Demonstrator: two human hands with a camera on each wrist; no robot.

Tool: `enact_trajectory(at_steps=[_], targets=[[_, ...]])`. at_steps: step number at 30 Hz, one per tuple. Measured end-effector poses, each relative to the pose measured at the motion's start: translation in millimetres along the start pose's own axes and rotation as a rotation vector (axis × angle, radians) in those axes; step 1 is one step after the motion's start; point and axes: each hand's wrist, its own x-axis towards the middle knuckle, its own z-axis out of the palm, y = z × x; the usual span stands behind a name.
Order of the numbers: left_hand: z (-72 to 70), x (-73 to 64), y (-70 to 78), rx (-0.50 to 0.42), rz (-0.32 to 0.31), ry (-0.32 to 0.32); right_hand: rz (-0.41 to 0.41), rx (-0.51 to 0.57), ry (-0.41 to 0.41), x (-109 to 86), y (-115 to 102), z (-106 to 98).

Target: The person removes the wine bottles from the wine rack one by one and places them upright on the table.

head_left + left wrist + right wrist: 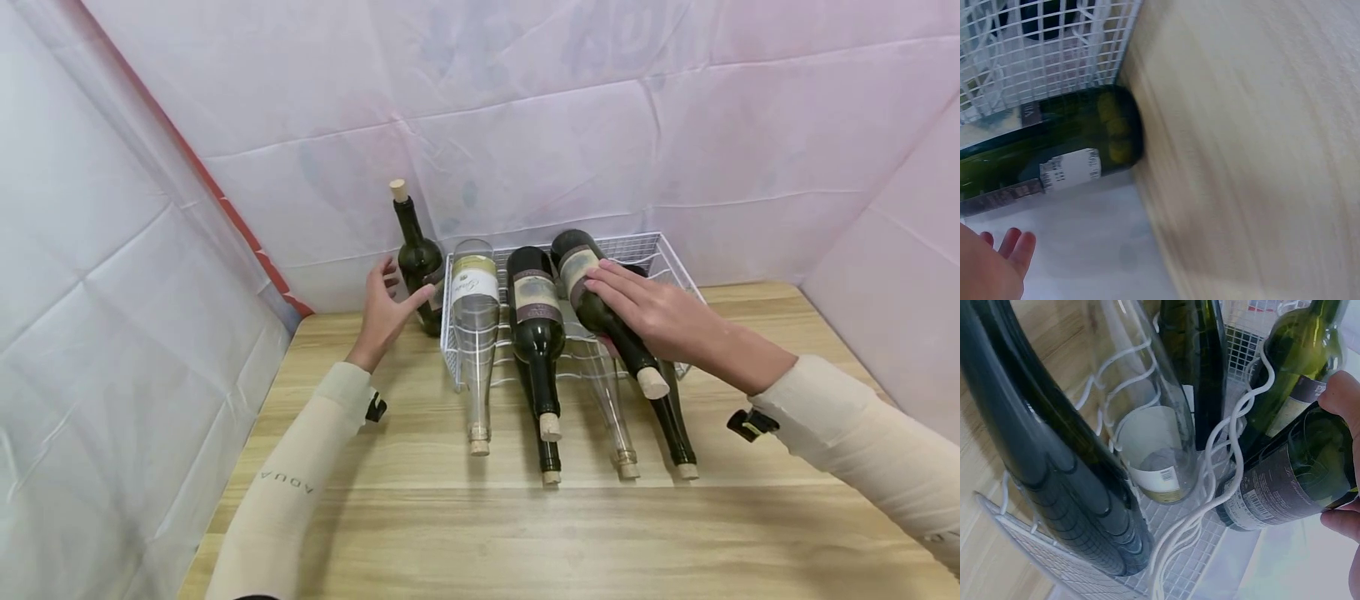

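Note:
My right hand grips a dark green wine bottle with a cream and maroon label. This bottle lies slanted over the right part of a white wire rack, its corked neck toward me. In the right wrist view, the thumb and a finger hold either side of the bottle's glass. My left hand, thumb and fingers spread, is beside another dark wine bottle that stands upright and corked at the rack's left side. Its fingertips show just off that bottle in the left wrist view.
On the rack's upper level lie a clear bottle with a white label and a dark bottle. Below them are a clear bottle and dark ones, necks over the wooden table. A white sheet wall rises close behind.

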Motion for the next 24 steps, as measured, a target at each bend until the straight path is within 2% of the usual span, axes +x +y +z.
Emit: enact_trajectory(at_steps=[4, 10, 17, 24], targets=[[-3.2, 0.8, 5.6, 0.006, 0.033, 0.043, 0.029, 0.023, 0.017, 4.8, -0.3, -3.4], [-7.1, 1.2, 15.4, 0.084, 0.105, 0.051, 0.062, 0.018, 0.016, 9.1, 1.0, -9.5], [-7.7, 0.0, 24.9, 0.118, 0.167, 0.094, 0.061, 0.037, 0.098, 13.1, 0.7, -10.6], [-8.3, -1.8, 37.1, 0.140, 0.232, 0.092, 0.076, 0.069, 0.126, 17.8, 2.5, -15.2]])
